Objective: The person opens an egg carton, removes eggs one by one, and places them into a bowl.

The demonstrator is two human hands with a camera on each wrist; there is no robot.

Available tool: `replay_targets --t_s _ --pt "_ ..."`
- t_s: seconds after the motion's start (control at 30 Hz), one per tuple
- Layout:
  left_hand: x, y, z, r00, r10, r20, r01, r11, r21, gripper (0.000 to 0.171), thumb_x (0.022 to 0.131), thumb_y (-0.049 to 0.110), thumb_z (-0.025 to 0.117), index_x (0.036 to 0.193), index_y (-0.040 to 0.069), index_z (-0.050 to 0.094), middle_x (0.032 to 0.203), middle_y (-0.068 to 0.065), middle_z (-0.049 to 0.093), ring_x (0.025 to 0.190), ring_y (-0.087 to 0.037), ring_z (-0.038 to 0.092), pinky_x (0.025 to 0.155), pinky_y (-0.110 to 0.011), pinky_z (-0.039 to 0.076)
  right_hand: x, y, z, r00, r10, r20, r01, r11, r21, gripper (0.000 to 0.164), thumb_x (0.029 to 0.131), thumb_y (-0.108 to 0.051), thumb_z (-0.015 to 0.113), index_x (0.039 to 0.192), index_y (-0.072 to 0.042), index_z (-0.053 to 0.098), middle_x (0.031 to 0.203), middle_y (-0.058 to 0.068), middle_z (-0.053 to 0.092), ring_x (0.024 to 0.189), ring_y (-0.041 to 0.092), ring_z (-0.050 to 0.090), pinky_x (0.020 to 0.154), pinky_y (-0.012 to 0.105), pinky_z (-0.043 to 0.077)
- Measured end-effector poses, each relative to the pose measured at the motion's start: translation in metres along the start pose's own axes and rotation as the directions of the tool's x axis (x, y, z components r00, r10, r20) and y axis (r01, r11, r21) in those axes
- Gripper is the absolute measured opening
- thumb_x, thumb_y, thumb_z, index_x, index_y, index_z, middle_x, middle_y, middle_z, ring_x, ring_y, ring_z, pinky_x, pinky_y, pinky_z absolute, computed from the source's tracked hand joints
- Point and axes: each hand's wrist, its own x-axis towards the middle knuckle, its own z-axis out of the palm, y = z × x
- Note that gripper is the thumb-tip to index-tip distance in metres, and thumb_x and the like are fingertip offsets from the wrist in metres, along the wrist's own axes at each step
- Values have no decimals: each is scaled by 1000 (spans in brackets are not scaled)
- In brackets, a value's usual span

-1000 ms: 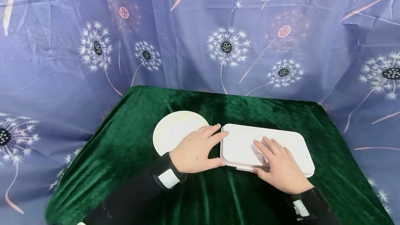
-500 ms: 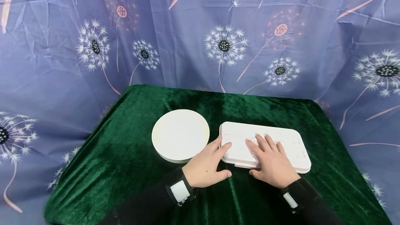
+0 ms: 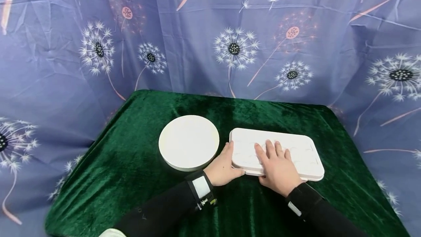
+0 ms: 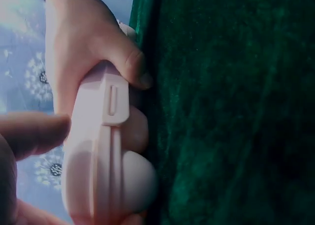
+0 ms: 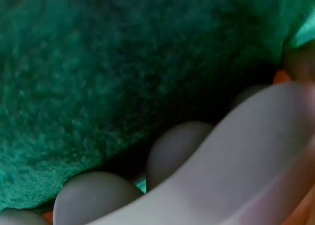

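A closed white plastic egg box (image 3: 243,147) with a flat lid lies at the right of the table. Its front clasp (image 4: 114,99) is fastened, and rounded cups (image 4: 139,178) bulge out underneath. My left hand (image 3: 223,166) grips the box's left end, with the thumb at the near corner and the fingers along the side. Spread across the lid are the fingers of my right hand (image 3: 279,171), while its thumb hooks round the front edge beside the clasp. The right wrist view shows more cups (image 5: 96,198) close to the cloth.
Left of the box stands a round white disc (image 3: 189,142) with a thick rim, close to my left hand. Dark green velvet cloth (image 3: 131,178) covers the table. Behind hangs a blue curtain (image 3: 194,46) printed with dandelions.
My left hand has moved off the disc's edge and come down to the box's left end, taking hold there. My right hand stays on the lid; its thumb is now tucked closer to the front edge.
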Motion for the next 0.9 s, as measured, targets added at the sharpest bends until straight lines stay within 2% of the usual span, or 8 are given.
replay_targets --t_s 0.13,0.27,0.43,0.7,0.9 --pt "7 -5 4 999 29 -39 -29 1000 -6 99 94 24 70 160 -2 2 166 -20 10 150 -25 22 116 -38 29 0 -4 1 1000 19 7 -19 1000 10 100 67 -27 86 153 -6 38 147 36 38 131 60 39 93 77 36" --pt "9 -7 7 998 39 -42 -40 999 -20 97 95 17 69 160 -2 1 166 -18 13 147 -22 29 115 -38 30 -1 -8 1 999 47 28 -48 998 30 101 67 -22 85 154 -6 37 148 37 35 133 61 35 93 80 32" --pt "8 -8 7 1000 13 -28 -13 1000 3 94 96 18 68 160 -3 3 166 -19 12 148 -22 26 116 -37 28 -1 -11 0 997 69 17 -70 995 73 100 66 -17 84 154 -5 37 148 36 33 135 62 32 93 82 29" --pt "3 -9 8 1000 -2 -10 2 1000 14 93 98 20 68 160 -2 2 166 -18 11 148 -23 26 115 -38 30 -2 -17 0 993 93 70 -97 993 63 99 66 -13 83 153 -4 37 151 35 32 136 62 29 93 83 25" --pt "3 -7 6 1000 0 -21 1 1000 19 92 99 21 67 160 -2 1 166 -19 10 148 -23 27 114 -37 31 0 -16 0 995 79 62 -83 995 61 103 64 -13 85 153 -4 35 154 32 29 139 60 26 94 84 23"
